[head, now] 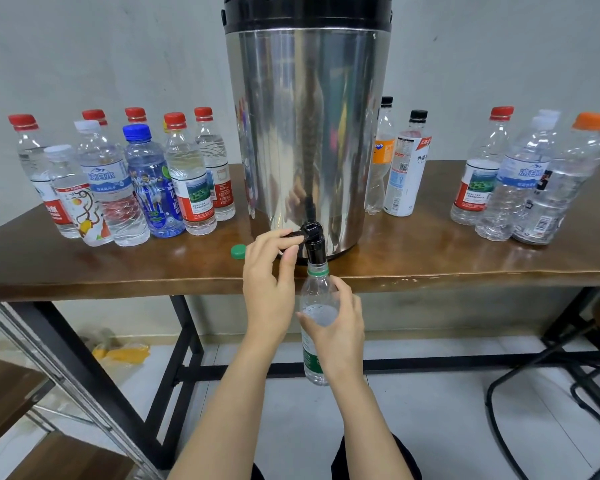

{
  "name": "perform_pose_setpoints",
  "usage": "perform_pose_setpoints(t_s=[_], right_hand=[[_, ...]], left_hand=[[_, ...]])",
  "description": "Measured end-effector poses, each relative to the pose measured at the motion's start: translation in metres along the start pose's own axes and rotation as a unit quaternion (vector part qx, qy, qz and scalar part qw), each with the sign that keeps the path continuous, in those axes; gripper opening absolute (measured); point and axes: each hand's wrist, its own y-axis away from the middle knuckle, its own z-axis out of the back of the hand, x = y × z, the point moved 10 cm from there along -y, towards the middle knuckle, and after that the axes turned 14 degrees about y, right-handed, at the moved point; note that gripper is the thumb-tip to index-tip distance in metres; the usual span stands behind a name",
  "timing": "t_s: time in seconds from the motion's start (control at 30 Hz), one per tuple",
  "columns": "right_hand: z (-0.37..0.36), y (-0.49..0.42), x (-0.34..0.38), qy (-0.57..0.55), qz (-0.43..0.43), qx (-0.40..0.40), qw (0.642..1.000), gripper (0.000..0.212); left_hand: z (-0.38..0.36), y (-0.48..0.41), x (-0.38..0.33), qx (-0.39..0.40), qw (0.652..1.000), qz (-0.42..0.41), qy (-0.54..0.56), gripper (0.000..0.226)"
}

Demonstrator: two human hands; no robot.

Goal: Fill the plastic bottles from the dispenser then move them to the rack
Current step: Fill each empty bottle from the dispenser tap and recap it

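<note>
A tall steel dispenser (305,126) stands on the brown table (430,258), its black tap (314,240) overhanging the front edge. My right hand (336,323) is shut on a clear plastic bottle with a green label (315,296), held upright with its open neck right under the tap. Water in the bottle reaches up to about its shoulder. My left hand (269,278) pinches the tap's black lever. The bottle's green cap (238,251) lies on the table left of the tap.
Several capped bottles (132,181) stand on the table left of the dispenser, two behind it at the right (404,168), and several more at the far right (520,181). A metal rack frame (49,368) is at lower left, a stool (596,375) at lower right.
</note>
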Motion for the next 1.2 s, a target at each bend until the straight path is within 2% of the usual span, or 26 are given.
perform_pose_setpoints(t_s=[0.17,0.4,1.2], right_hand=[[0.001,0.001,0.0,-0.005,0.0,0.004,1.0,0.077],[-0.002,0.0,0.001,-0.005,-0.001,0.006,1.0,0.077],[-0.005,-0.001,0.0,-0.034,-0.001,-0.009,0.999,0.076]], left_hand=[[-0.005,0.005,0.006,-0.018,0.999,0.005,0.043,0.018],[-0.006,0.002,0.01,-0.012,1.0,-0.013,0.013,0.023],[-0.007,0.004,0.014,-0.014,0.999,0.004,0.035,0.023]])
